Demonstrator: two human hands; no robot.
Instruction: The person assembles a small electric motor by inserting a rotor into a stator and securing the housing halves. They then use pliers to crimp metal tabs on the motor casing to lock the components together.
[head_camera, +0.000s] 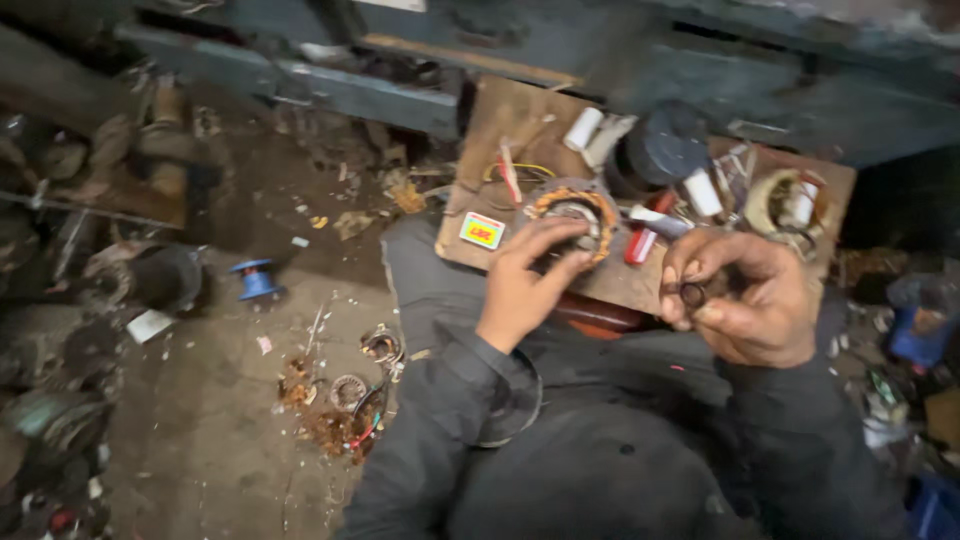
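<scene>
- Far left, on dirty floor (210, 420): blue spool (256, 280), lying alone, well apart from the work.
- Near centre-left: heap of scrap copper wire (340, 410), seemingly dropped within arm's reach.
- Wooden board (520, 120) across lap, probably serving as a bench.
- Small rectangular label (482, 231), yellow with red centre, on board's near-left corner.
- Left hand (525, 285) resting on motor stator (575, 215) with copper windings; fingers spread and curled over its rim, apparently steadying it on the board.
- Right of stator: red tube (643, 240), white cylinders (583, 128), black round housing (660, 150).
- Right hand (745, 300) raised near chest; thumb and fingertips pinched on small dark ring (692, 294), likely held close for inspection.
- Far right on board: second wound coil (785, 205).
</scene>
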